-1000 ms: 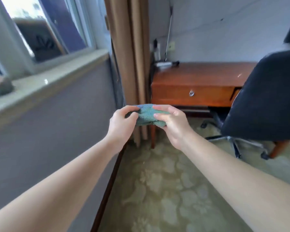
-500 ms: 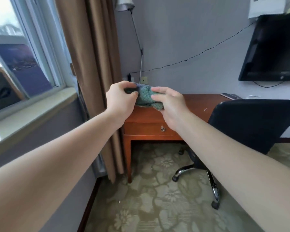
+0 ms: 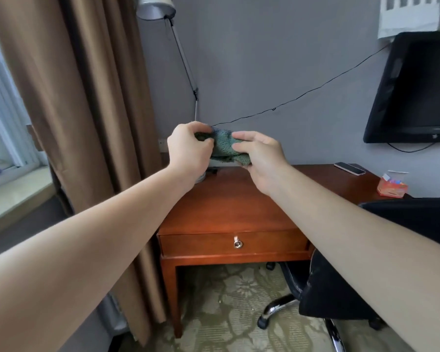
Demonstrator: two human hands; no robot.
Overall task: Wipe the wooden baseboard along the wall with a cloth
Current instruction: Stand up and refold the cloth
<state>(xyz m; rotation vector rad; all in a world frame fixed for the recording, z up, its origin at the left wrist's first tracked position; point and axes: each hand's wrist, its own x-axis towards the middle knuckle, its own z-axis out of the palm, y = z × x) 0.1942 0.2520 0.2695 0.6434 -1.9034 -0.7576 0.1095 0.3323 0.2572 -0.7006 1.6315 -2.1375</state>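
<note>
Both hands hold a crumpled green terry cloth (image 3: 224, 148) in the air above the back left part of the reddish-brown wooden desk (image 3: 239, 212). The left hand (image 3: 188, 148) curls its fingers and thumb round the cloth's left end. The right hand (image 3: 262, 161) pinches the right end between thumb and bent fingers. A brown pleated curtain (image 3: 87, 123) hangs just left of the desk, down to the floor beside its leg. A black swivel office chair (image 3: 341, 288) stands at the desk's right front. A dark flat phone (image 3: 349, 168) and a small orange box (image 3: 391, 189) lie at its far right.
</note>
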